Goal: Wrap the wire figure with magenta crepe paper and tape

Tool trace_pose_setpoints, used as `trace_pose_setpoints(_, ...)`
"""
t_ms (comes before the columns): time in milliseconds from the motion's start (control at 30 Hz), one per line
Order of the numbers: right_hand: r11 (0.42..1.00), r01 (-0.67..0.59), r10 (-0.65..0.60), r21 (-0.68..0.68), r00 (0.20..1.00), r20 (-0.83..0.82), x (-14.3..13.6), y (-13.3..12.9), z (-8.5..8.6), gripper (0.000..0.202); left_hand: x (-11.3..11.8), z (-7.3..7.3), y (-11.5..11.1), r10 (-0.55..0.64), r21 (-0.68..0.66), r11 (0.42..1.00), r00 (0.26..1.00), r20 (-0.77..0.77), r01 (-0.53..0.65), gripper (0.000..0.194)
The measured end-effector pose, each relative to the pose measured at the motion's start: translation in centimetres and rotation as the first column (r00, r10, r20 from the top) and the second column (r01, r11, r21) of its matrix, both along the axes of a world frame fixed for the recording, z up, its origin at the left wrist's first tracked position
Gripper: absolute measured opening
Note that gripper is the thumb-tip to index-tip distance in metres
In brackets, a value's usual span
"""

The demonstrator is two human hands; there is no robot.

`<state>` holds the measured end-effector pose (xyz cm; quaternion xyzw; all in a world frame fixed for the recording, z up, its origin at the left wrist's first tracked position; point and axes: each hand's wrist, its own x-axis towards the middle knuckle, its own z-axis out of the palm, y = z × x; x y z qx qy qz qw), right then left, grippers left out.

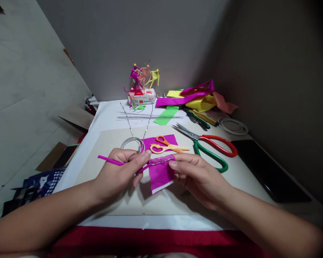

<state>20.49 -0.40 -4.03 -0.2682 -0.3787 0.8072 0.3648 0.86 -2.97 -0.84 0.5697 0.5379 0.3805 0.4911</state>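
My left hand (126, 166) is closed on a twisted wire figure (130, 123), whose two bare silvery legs point away from me. One limb of it, wrapped in magenta paper, sticks out to the left of the hand. Between thumb and fingers, my right hand (190, 168) pinches a piece of magenta crepe paper (161, 177) at its upper right corner. The paper's top edge lies along another twisted wire limb that runs from one hand to the other. Its lower part hangs down, with a white strip at the bottom.
Beyond my hands lie small orange scissors (169, 147) on magenta paper, a coil of wire (126, 142) and large red-and-green scissors (204, 139). Farther back are straight wires (148, 117), pliers (197, 118), crepe strips (191, 96) and paper figures on a box (141, 96). A black phone (269, 168) lies right.
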Motion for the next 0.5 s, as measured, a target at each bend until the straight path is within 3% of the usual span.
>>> trace_pose_setpoints(200,0.998,-0.038,0.036,-0.041,0.999,-0.037,0.00,-0.01,0.25,0.004,0.05,0.26,-0.08,-0.029,-0.024,0.999,0.999,0.022,0.030,0.054)
trace_pose_setpoints(333,0.994,-0.098,0.095,-0.040,0.994,-0.062,-0.11,-0.03,0.53,0.014,0.18,0.19,-0.07,-0.063,-0.051,0.997,0.998,0.020,0.064,0.053)
trace_pose_setpoints(500,0.997,-0.073,0.072,-0.030,0.996,-0.052,-0.58,-0.22,0.19,0.012,0.31,0.00,-0.10,-0.094,-0.071,0.993,0.996,0.001,0.094,0.054)
